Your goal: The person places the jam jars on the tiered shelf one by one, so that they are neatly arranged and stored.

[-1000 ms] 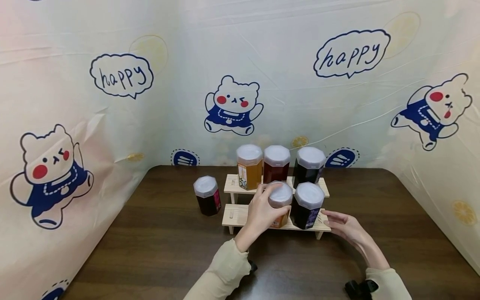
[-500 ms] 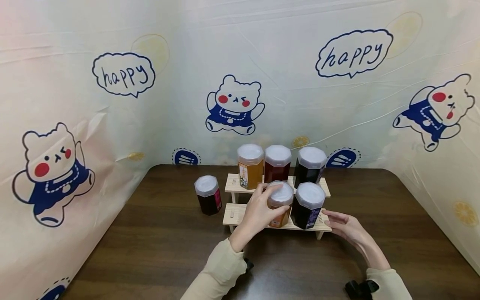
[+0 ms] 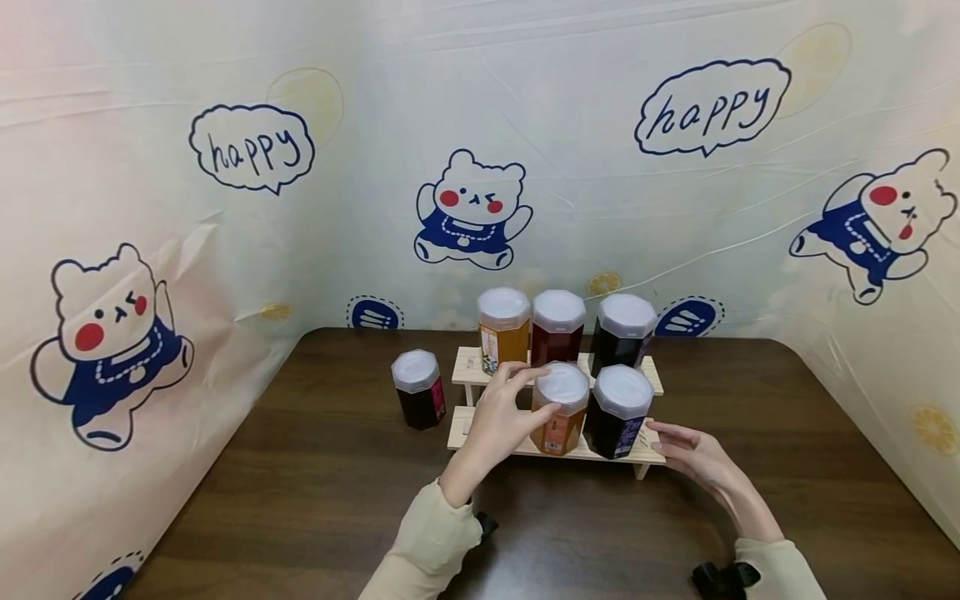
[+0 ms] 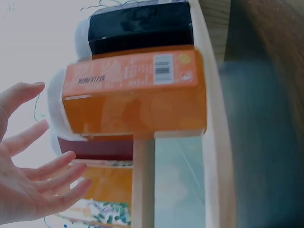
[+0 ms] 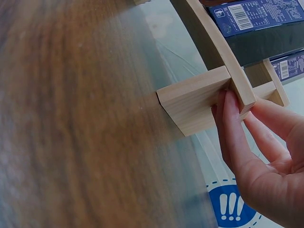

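Observation:
My left hand (image 3: 497, 421) is beside an amber jar (image 3: 561, 421) with an orange label and white lid. In the left wrist view its spread fingers (image 4: 61, 164) stand apart from that jar. The jar stands upright on the lower tier of a two-tier wooden rack (image 3: 651, 446), next to a dark jar (image 3: 613, 425) with a purple label. With thumb above and fingers below, my right hand (image 5: 266, 161) pinches the right end of the lower board (image 5: 240, 88). Its support leg (image 5: 194, 95) shows beneath.
The upper tier holds an amber jar (image 3: 504, 343), a dark red jar (image 3: 557, 340) and a dark jar (image 3: 621, 337). Left of the rack, a dark jar (image 3: 420, 402) with a pink label stands on the brown table (image 3: 315, 467). A printed cloth (image 3: 337, 217) hangs behind.
My left hand has let go of the amber jar and drawn back to the left. The jar stays on the lower tier. My right hand keeps its place at the rack's end.

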### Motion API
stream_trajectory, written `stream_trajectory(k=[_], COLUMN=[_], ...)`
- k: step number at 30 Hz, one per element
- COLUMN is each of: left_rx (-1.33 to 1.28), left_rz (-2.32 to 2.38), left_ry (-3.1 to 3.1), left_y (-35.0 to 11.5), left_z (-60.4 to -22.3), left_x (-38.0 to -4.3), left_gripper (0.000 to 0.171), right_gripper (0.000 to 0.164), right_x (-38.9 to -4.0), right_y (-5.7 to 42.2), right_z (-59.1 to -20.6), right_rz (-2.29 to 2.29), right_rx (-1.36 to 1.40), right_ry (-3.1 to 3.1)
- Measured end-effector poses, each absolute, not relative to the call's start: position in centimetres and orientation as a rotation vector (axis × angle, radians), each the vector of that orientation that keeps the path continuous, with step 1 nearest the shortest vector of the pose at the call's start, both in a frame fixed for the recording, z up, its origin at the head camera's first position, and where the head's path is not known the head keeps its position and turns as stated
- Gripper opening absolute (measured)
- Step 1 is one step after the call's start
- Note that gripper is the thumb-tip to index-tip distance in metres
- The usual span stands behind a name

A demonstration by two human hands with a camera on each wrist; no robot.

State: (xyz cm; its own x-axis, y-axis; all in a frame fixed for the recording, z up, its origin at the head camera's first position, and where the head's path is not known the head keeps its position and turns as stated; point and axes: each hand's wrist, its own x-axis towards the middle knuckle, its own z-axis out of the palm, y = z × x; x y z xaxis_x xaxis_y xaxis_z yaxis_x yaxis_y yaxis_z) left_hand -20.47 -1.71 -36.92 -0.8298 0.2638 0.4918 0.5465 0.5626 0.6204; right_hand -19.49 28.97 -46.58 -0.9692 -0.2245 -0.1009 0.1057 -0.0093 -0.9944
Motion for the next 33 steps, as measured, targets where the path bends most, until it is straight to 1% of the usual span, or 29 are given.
stream_trajectory(k=[4, 9, 33], left_rx=[-0.633, -0.602, -0.277], left_rz=[-1.187, -1.183, -1.224], left_ry=[-2.430, -2.396, -2.319], left_y=[-2.4, -3.4, -9.8], left_z=[-36.7, -36.6, -36.9], left_x=[-20.6, -20.8, -22.5], left_gripper=[0.039, 0.039, 0.039], right_gripper=[0.030, 0.030, 0.031], right_x=[-19.4, -19.4, -19.5], right_y=[29.0, 29.0, 29.1], right_z=[-46.5, -46.4, -46.6], right_rz=[-2.071, -2.069, -2.057], right_rx=[-0.159, -0.136, -0.109], right_ry=[2.022, 2.026, 2.039])
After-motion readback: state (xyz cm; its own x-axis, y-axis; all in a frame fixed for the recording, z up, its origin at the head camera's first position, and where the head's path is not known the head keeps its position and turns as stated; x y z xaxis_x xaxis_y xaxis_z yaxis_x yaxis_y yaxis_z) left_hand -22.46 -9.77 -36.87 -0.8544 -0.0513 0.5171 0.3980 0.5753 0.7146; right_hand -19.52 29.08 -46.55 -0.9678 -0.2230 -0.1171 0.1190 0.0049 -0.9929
